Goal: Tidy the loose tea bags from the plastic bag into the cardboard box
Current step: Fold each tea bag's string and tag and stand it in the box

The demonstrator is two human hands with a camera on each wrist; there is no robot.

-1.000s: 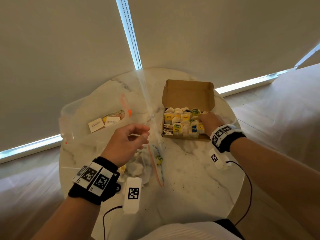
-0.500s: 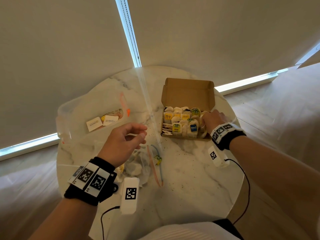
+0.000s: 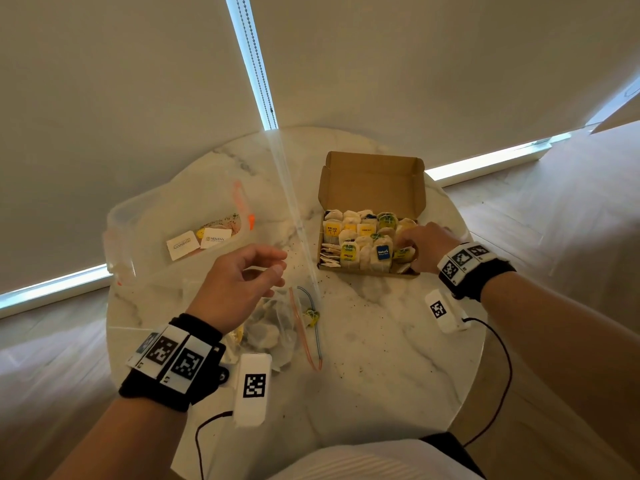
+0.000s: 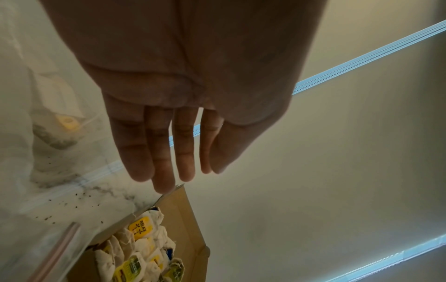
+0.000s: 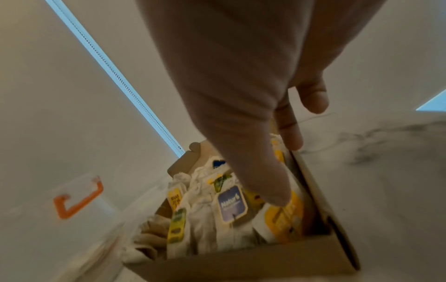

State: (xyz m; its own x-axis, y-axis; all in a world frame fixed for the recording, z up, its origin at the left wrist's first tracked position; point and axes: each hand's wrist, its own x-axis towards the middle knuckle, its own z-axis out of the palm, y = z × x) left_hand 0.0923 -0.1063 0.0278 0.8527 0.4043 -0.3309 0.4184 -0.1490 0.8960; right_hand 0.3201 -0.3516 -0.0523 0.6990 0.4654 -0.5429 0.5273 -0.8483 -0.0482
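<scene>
Marble table (image 3: 381, 358): left hand (image 4: 173, 114) fingers straight; head view alone shows right hand (image 3: 420, 245) fingers reaching among tea bags (image 3: 363, 251).

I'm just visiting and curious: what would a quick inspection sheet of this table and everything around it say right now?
Surface: round marble table, dark crumbs scattered.
Job's things: open cardboard box packed with tea bags; plastic bag near the left wrist holds more.
Clutter: second clear bag with white packets.
Hands: left hand hovers, empty; right hand reaches into the box.
Cables: black cable from the right wrist.
Surroundings: closed roller blinds, wood floor.
</scene>
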